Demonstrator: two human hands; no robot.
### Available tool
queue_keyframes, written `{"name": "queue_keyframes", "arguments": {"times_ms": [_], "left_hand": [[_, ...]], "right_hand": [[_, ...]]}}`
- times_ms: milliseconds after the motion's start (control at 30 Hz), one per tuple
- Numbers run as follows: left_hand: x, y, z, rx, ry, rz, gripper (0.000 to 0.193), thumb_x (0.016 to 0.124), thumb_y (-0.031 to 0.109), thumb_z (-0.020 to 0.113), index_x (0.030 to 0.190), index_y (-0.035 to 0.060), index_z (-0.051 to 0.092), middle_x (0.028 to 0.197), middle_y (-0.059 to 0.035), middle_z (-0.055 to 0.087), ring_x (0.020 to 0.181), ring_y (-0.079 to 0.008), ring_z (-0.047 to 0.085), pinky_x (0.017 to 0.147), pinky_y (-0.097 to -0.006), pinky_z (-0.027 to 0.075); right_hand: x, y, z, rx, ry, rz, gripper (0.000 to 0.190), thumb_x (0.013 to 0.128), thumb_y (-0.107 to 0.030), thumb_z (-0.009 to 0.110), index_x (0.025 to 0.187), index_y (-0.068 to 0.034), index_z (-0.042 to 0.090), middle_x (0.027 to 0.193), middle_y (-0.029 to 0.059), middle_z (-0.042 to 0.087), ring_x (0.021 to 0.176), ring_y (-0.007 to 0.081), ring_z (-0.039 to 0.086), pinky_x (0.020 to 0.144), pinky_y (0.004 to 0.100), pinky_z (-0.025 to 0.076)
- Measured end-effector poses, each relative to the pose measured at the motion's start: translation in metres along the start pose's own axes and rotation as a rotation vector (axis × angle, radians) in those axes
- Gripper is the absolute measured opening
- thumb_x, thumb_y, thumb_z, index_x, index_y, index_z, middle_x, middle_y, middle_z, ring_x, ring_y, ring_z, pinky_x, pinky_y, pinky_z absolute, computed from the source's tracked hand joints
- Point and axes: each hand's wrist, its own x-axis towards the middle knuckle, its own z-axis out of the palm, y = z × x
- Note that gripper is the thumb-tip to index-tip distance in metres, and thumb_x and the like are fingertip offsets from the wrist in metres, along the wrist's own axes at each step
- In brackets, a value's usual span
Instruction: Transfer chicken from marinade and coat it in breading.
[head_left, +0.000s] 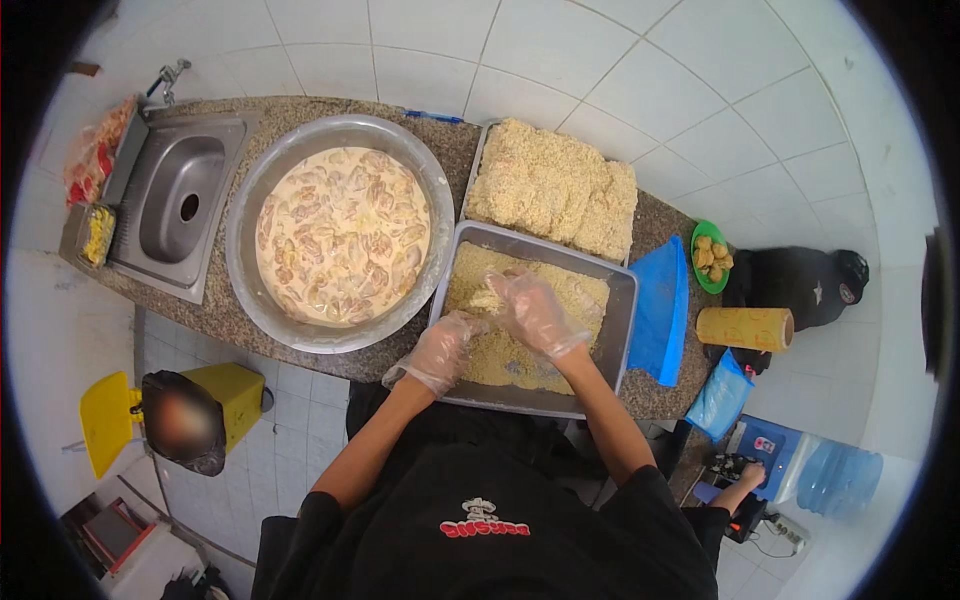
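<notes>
My left hand (444, 351), in a clear plastic glove, is at the left wall of a grey plastic tub (626, 322). Its fingertips reach over the yellowish crumbs (525, 371) inside, and whether they grip anything is unclear. Over the middle of the tub, my right hand (538, 309) is gloved the same way, its fingers curled at a crumb-coated piece (482, 301). That piece is partly hidden by the fingers. To the left stands a large metal basin (245, 281) of raw meat pieces (352, 232), likely chicken, in creamy liquid.
Behind the tub, a tray holds heaped crumb-coated pieces (551, 187). A blue plastic bag (660, 311), a green bowl (699, 279) and a yellow film roll (744, 329) lie rightward. At left are a steel sink (184, 195) and a yellow bin (232, 397). Another person's hand (752, 475) shows at lower right.
</notes>
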Motion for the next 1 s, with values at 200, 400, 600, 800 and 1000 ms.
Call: {"name": "queue_keyframes", "arguments": {"times_ms": [200,400,600,800,1000], "left_hand": [[-0.002,-0.004,0.004,-0.005,0.035,-0.009,0.042,0.075,-0.009,0.059,0.111,0.0084,0.071,0.104,-0.018,0.069,0.098,-0.0383,0.067,0.085,-0.0429,0.054],[0.002,-0.007,0.013,0.009,0.023,-0.004,0.037,0.078,-0.004,0.059,0.111,0.0068,0.07,0.103,-0.0184,0.069,0.097,-0.0384,0.067,0.085,-0.0431,0.055],[0.02,0.007,0.019,0.046,0.005,-0.133,0.039,0.081,0.001,0.062,0.12,0.0062,0.066,0.117,-0.0199,0.066,0.107,-0.038,0.064,0.092,-0.0444,0.053],[0.06,0.006,0.039,0.074,-0.113,-0.233,0.041,0.082,0.005,0.064,0.123,0.0039,0.064,0.13,-0.022,0.06,0.113,-0.0391,0.062,0.099,-0.0449,0.051],[0.078,-0.023,0.065,0.177,-0.102,-0.229,0.045,0.082,0.004,0.062,0.127,0.0032,0.062,0.128,-0.0225,0.061,0.119,-0.0385,0.058,0.102,-0.0441,0.048]], "right_hand": [[-0.015,-0.008,-0.015,0.098,0.001,0.156,0.039,0.078,-0.001,0.065,0.116,0.0,0.062,0.094,0.0235,0.068,0.097,0.0418,0.065,0.089,0.0494,0.051],[-0.028,0.006,-0.039,0.101,-0.104,0.229,0.032,0.079,-0.002,0.064,0.11,0.002,0.062,0.094,0.0255,0.067,0.093,0.0437,0.065,0.084,0.0481,0.052],[-0.029,0.029,-0.097,0.028,-0.114,0.304,0.032,0.079,-0.003,0.065,0.11,0.0,0.068,0.095,0.0262,0.068,0.09,0.0442,0.066,0.08,0.0472,0.053],[0.002,0.085,-0.168,-0.026,-0.018,0.306,0.031,0.083,-0.016,0.075,0.112,-0.008,0.071,0.091,0.0245,0.069,0.084,0.041,0.067,0.074,0.0423,0.054],[0.057,0.138,-0.19,-0.168,0.013,0.625,0.039,0.085,-0.007,0.065,0.123,-0.007,0.068,0.106,0.0218,0.071,0.096,0.032,0.068,0.088,0.0363,0.053]]}}
